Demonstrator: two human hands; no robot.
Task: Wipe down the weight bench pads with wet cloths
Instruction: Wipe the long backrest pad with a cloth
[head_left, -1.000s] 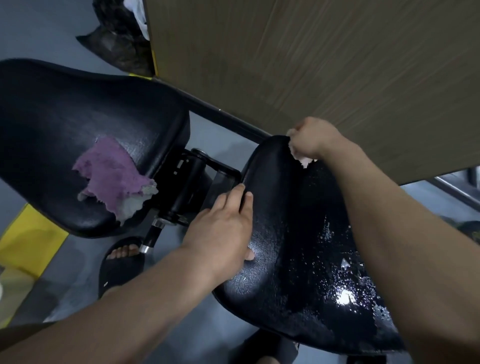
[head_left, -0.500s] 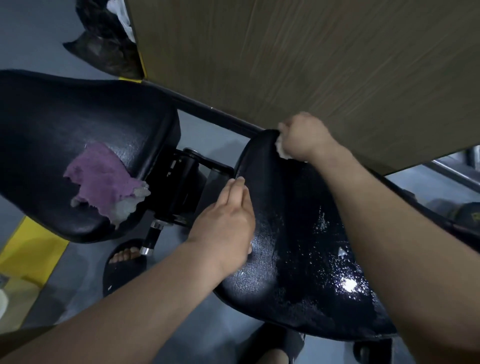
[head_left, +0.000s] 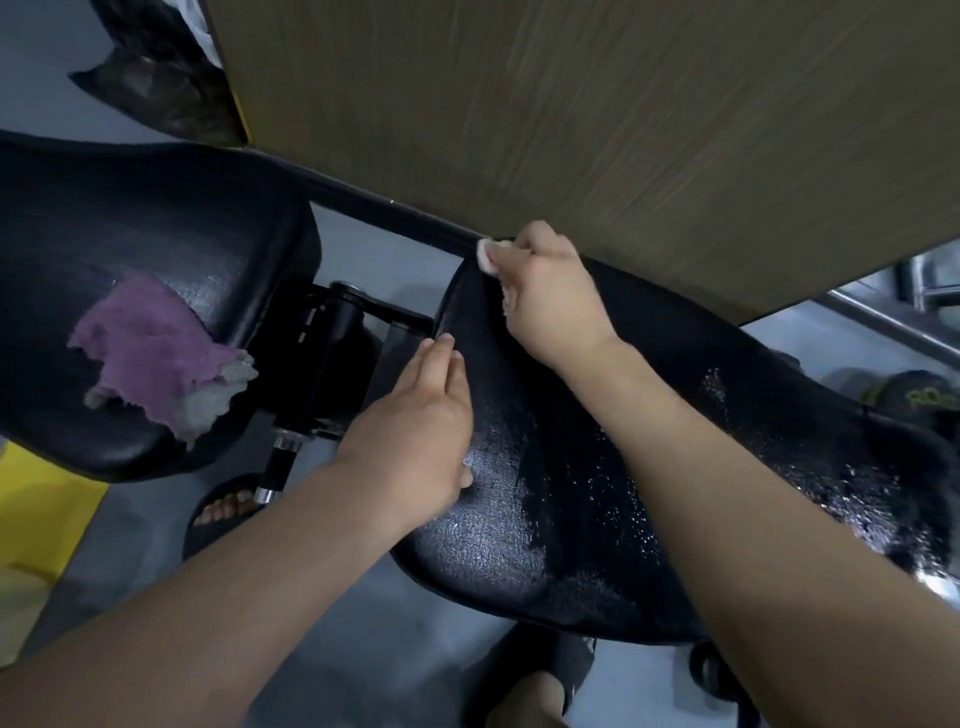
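Note:
Two black bench pads lie under me. The right pad glistens with wet streaks. My right hand grips a small white cloth and presses it on the far top edge of this pad; most of the cloth is hidden under the fingers. My left hand rests flat on the pad's left edge, fingers straight. The left pad carries a crumpled purple and white cloth, untouched.
A black metal hinge and adjuster pin join the pads. A brown wood-grain panel rises just behind the right pad. Sandalled feet stand on the grey floor, a yellow floor marking at left, a dark bag at top left.
My right hand has slid the white cloth leftward along the top edge of the right pad. My left hand stays pressed on the pad's left side.

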